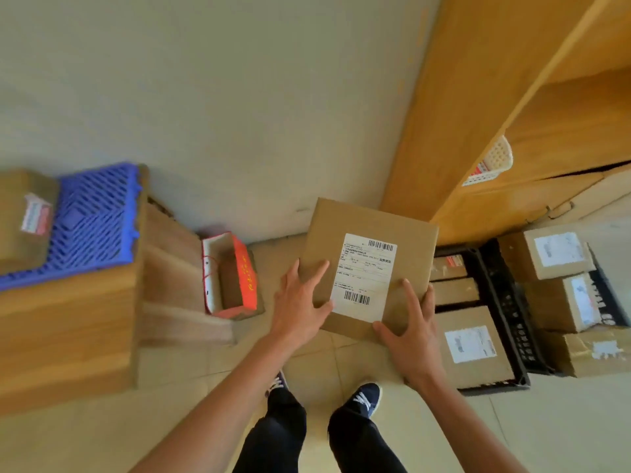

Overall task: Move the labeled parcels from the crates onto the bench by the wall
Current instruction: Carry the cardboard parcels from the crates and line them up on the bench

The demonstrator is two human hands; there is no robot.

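Flat brown cardboard parcel with white label is held in air by left hand and right hand, fingers spread flat over top with thumbs on its near edge, left of black crate; wooden worktop lies far left, nearer left hand.

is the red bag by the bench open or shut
Open. The red bag stands on the floor with its mouth spread, and its white inner walls show. Nothing inside can be made out.

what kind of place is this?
Probably a small storeroom or parcel sorting corner, not a warehouse: labeled parcels in black crates on the floor, a wooden bench by the wall, wooden shelves, and a parcel held in both hands.
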